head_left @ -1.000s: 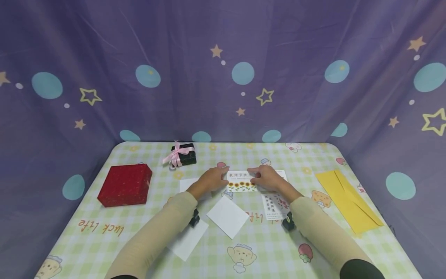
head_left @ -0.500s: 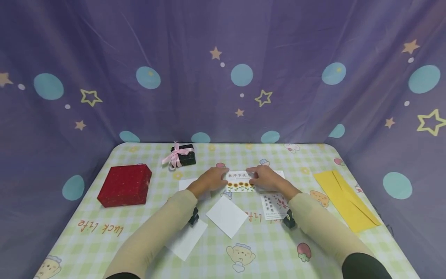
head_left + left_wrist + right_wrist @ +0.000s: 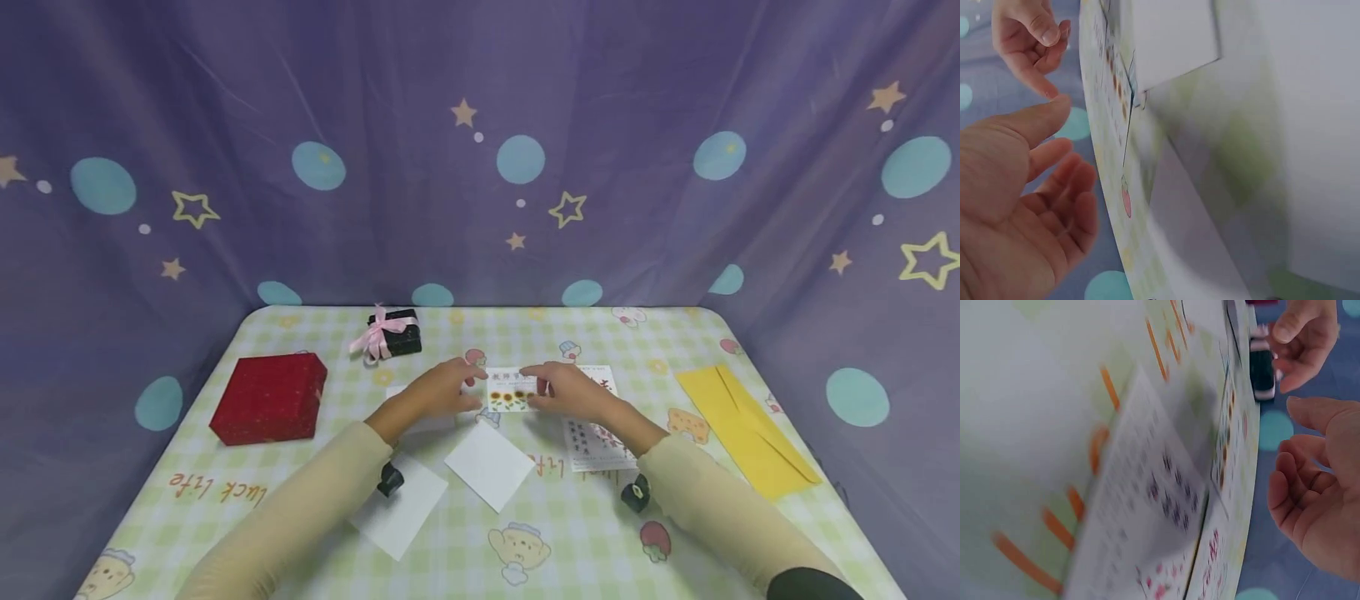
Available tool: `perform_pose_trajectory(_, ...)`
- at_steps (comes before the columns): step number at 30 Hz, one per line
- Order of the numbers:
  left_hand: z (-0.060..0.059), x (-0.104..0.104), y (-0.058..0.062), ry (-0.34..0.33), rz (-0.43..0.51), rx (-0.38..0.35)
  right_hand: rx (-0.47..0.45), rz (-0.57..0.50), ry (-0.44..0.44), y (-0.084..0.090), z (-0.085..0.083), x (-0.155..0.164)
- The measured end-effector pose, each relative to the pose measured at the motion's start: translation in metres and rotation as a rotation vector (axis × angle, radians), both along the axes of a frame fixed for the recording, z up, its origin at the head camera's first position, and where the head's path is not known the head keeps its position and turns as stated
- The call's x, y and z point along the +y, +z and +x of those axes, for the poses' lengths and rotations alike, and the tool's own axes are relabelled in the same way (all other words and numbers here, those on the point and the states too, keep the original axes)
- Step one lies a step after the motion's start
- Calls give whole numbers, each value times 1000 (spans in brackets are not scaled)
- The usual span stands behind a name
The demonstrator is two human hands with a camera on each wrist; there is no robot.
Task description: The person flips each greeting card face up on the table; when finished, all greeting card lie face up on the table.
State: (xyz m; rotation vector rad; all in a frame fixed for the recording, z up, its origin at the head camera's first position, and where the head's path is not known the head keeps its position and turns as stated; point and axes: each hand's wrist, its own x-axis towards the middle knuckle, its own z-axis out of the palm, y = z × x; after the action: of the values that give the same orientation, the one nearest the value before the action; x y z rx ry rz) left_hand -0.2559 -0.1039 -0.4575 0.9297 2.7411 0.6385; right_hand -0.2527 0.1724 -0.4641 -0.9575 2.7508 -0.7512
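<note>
A white card with a row of sunflowers and printed characters [image 3: 512, 390] lies flat on the table. To its left hovers my left hand [image 3: 438, 392], fingers loosely curled and holding nothing; the left wrist view shows the palm [image 3: 1004, 206] with a gap to the table. My right hand [image 3: 573, 393] hangs over the card's right part and hides it, its fingers bent and apart. In the right wrist view, too, that hand [image 3: 1329, 487] has nothing between thumb and fingers. Beneath and beside it lie a card with red characters [image 3: 604, 382] and one with red blossoms [image 3: 592, 450].
Plain white cards lie nearer: a tilted square one [image 3: 491, 467], one under the left forearm [image 3: 405, 512] and one behind the left wrist [image 3: 431, 425]. A red box [image 3: 270, 398] stands left, a black box with pink ribbon [image 3: 401, 333] behind, a yellow envelope [image 3: 750, 433] right.
Both hands have come up off the sunflower card, which stays in place. The left wrist has shifted left and the right wrist right, while the right fingertips now overlap more of the card.
</note>
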Motion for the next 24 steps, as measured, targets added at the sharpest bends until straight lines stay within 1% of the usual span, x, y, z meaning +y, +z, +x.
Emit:
perform_pose_trajectory(2, 9, -3, 1, -9, -39, -30, -16, -9, 17, 1, 10, -6)
perform_pose_trajectory(5, 20, -7, 0, -15, -123, -75, -40, -23, 50, -3, 22, -12)
perform_pose_trajectory(9, 30, -10, -2, -9, -205, -121, -86, -6, 61, -10, 35, -16)
perform_pose_trajectory(13, 32, -12, -3, -20, -223, -141, -108, 31, 43, -16, 43, -17)
perform_pose_trajectory(18, 33, -12, -5, -46, -243, -132, -147, 75, 68, -22, 52, -20)
perform_pose_trajectory(21, 33, -12, -6, -46, -254, -133, -145, 105, 87, -22, 56, -24)
perform_pose_trajectory(24, 33, -13, -8, -52, -273, -128, -115, 138, 99, -23, 58, -27)
